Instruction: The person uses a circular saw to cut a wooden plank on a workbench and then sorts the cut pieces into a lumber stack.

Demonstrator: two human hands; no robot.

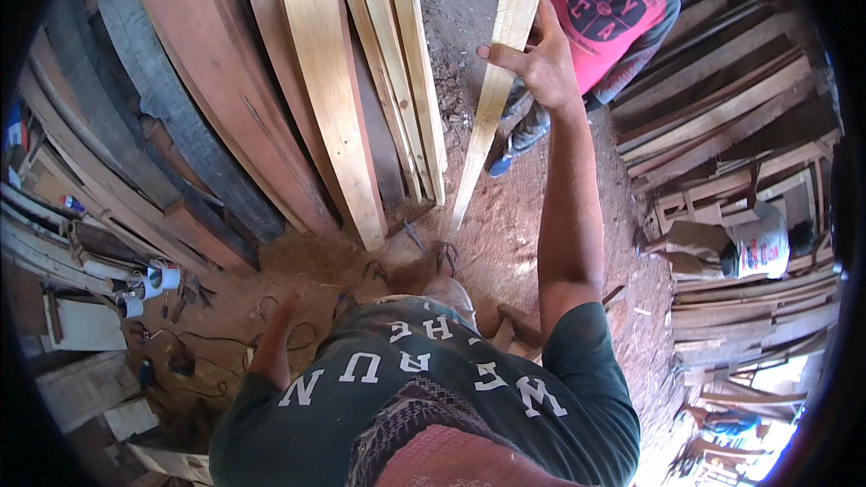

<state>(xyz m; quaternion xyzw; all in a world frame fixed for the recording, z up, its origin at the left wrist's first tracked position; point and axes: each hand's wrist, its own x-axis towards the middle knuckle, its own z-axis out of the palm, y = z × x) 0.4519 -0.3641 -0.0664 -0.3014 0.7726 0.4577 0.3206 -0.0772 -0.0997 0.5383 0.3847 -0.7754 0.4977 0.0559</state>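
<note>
My right arm is raised, and my right hand (538, 61) is closed around a long pale wooden plank (483, 131). The thumb lies across the plank's front face and the fingers go behind its edge. The plank stands tilted, its lower end down by my feet and its upper end running out of the top of the view. My left hand (285, 314) hangs low beside my body; its fingers cannot be made out. Just left of the held plank, several pale planks (334, 99) stand upright in a leaning row.
Wide reddish-brown boards (207, 63) and dark grey boards (149, 63) lean at the left. A person in a pink shirt (600, 18) stands close behind the plank. Another person (762, 243) is near the stacked timber (722, 108) at right. Cables (212, 338) and white cups (162, 275) lie lower left.
</note>
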